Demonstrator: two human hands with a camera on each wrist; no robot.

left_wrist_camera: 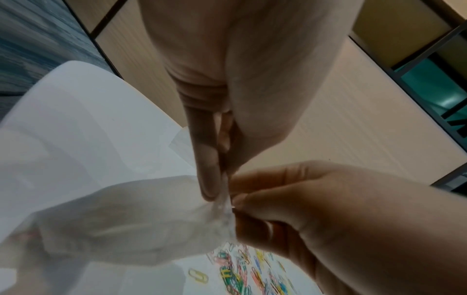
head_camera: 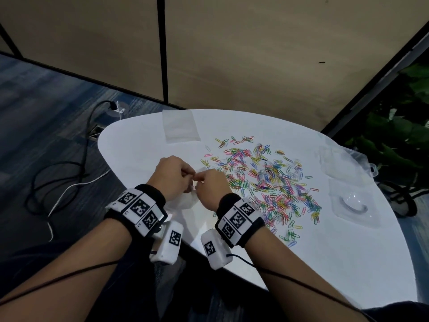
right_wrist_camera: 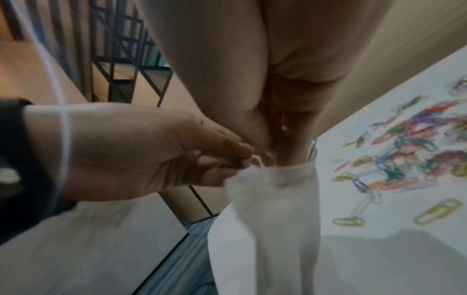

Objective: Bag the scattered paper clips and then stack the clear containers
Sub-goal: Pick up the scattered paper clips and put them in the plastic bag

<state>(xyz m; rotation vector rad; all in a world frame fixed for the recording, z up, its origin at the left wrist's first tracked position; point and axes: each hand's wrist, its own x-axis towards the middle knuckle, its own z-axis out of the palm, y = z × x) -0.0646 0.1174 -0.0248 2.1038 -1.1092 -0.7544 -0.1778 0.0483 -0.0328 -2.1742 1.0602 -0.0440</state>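
Note:
Many coloured paper clips [head_camera: 267, 180] lie scattered over the white table [head_camera: 325, 252], to the right of both hands. My left hand [head_camera: 189, 175] and right hand [head_camera: 200, 180] meet at the table's left edge. Each pinches the top rim of a small translucent white bag [head_camera: 185, 201] that hangs below them. The left wrist view shows my left fingertips [left_wrist_camera: 209, 179] pressed on the bag [left_wrist_camera: 139, 219] mouth, with the right hand [left_wrist_camera: 328, 209] pinching opposite. Seen from the right wrist, the bag [right_wrist_camera: 272, 209] droops beside the clips [right_wrist_camera: 417, 155]. Two clear containers [head_camera: 352, 205] [head_camera: 336, 159] sit at the right.
A flat stack of spare clear bags [head_camera: 181, 126] lies at the table's far edge. Cables [head_camera: 69, 177] run over the carpet on the left. Beige partition panels [head_camera: 232, 54] stand behind the table, and a green plant [head_camera: 399, 135] is at the right.

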